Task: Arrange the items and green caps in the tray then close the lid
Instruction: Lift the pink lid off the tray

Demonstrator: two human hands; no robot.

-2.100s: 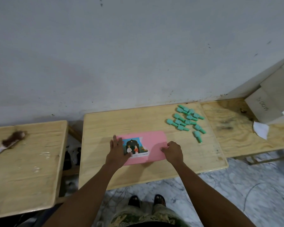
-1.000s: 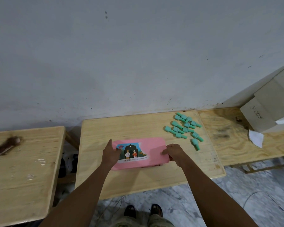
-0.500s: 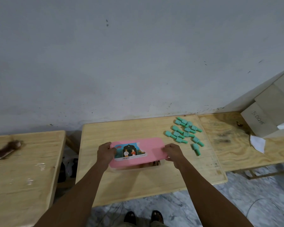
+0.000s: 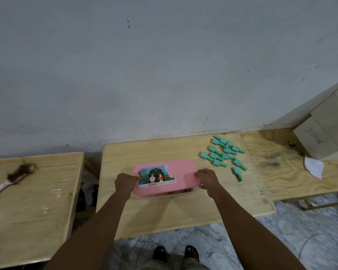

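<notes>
A pink lid (image 4: 180, 171) with a picture sticker sits tilted over a clear tray (image 4: 185, 193) on the middle wooden table (image 4: 164, 215). The lid's near edge is raised, and a dark gap shows under it. My left hand (image 4: 125, 183) grips the lid's left end. At the lid's right end, my right hand (image 4: 208, 180) grips the edge. Several green caps (image 4: 224, 155) lie loose on the table to the right of the tray. What is inside the tray is hidden.
A brush (image 4: 12, 178) lies on the left table (image 4: 27, 211). Cardboard boxes (image 4: 324, 137) and a white paper scrap (image 4: 313, 168) sit on the right table (image 4: 281, 172). A grey wall stands behind. My feet show on the marbled floor below.
Both hands have shifted from resting on top of the lid to gripping its ends. The lid's near edge has lifted off the tray.
</notes>
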